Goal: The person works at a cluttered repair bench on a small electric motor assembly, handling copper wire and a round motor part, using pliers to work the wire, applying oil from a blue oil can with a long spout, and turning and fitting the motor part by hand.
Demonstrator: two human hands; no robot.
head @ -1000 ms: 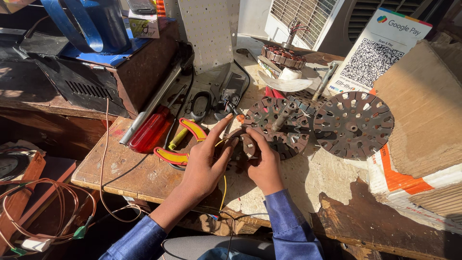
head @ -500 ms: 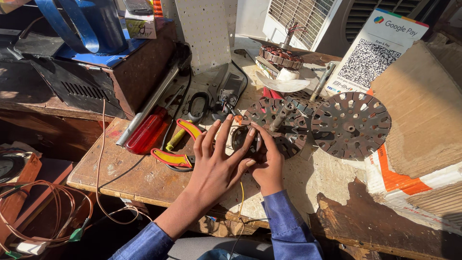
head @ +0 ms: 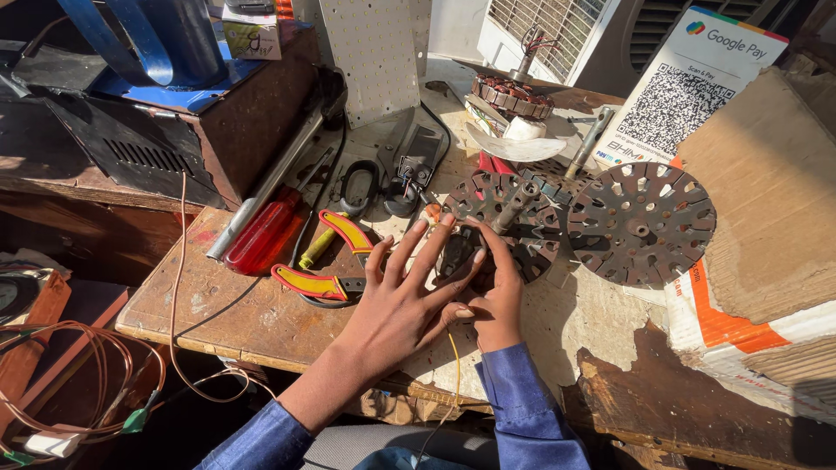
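Hands at near table edge: left hand spread wide over motor stator, right hand gripping its near rim; pliers just left.

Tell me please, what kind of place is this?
Probably a small electrical repair shop for fan motors: a wound stator, perforated round motor covers, red-handled pliers and loose copper wire on a worn wooden workbench.
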